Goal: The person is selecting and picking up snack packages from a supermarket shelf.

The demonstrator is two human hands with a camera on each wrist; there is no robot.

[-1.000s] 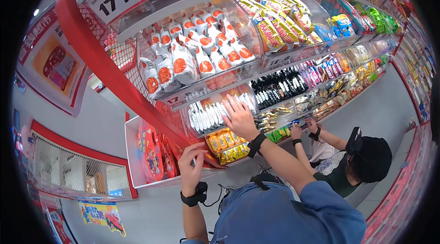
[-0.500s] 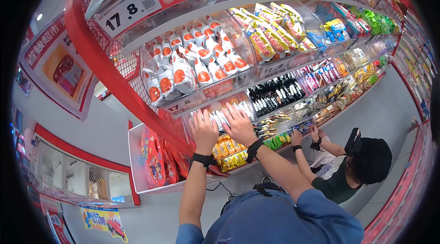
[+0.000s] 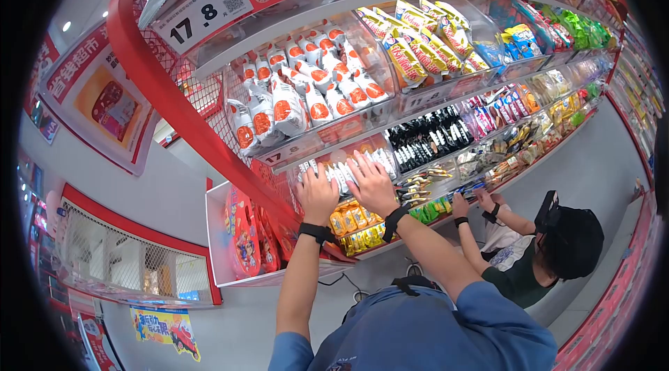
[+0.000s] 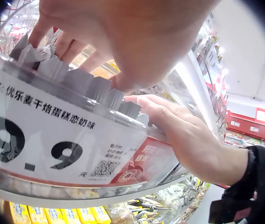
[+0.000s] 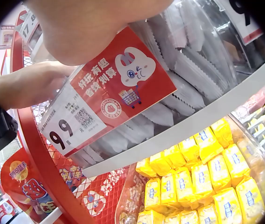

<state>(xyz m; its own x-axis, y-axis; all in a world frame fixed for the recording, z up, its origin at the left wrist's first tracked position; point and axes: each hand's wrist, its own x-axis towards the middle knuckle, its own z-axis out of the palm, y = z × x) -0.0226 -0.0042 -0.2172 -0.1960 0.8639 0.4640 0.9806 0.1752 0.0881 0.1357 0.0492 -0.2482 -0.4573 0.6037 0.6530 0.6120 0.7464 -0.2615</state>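
In the head view, my left hand [image 3: 319, 198] and right hand [image 3: 374, 188] lie side by side over a clear bin of upright white snack packets [image 3: 341, 177]. Both sets of fingers extend over the packets. Close up in the left wrist view, the left hand [image 4: 118, 37] reaches over the bin's front wall, its spread fingers touching the tops of the white packets [image 4: 95, 87]. The right hand [image 4: 184, 135] rests at the row's other end. A 9.9 price label [image 5: 76, 122] covers the bin's front; the right hand's fingertips are hidden in the right wrist view.
Above is a bin of white packets with orange-red circles [image 3: 320, 85]; below are yellow packets [image 5: 207, 177]. Black packets [image 3: 428, 137] stand to the right. A curved red post [image 3: 174, 106] edges the shelf's left. Another person [image 3: 529, 245] reaches toward the lower shelves at right.
The left hand has come up from beside the shelf post onto the white packets, next to the right hand. The right hand stays over the same bin. The head view has shifted slightly.
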